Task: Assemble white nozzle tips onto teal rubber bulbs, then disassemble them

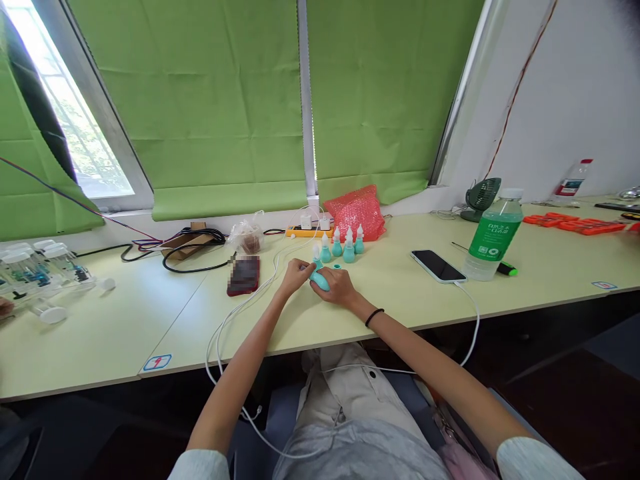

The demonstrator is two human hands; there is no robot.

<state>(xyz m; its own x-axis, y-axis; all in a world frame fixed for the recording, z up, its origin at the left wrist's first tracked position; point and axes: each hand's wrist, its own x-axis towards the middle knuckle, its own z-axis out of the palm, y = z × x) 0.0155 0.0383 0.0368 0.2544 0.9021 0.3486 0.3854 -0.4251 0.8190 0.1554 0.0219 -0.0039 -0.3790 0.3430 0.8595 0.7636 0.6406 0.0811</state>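
Note:
My right hand [337, 285] is wrapped round the teal bulb [320, 282] of a nasal aspirator, held tilted just above the table. At its upper end, the fingers of my left hand [297, 275] are closed round the collar below a pale nozzle [316, 252]. Whether nozzle and bulb are joined is hidden by my fingers. Just behind my hands stand several upright teal nasal aspirators [349, 248] with whitish tips. A small teal ring-like piece [337, 267] lies between them and my right hand.
A red bubble-wrap pouch [356, 213] and a yellow power strip [305, 233] are behind. White cables [250, 298] and a dark red phone-like object [243, 275] lie left. To the right are a phone [438, 266], a green-labelled bottle [494, 237] and a small fan [483, 198]. Clear jars [60, 261] stand far left.

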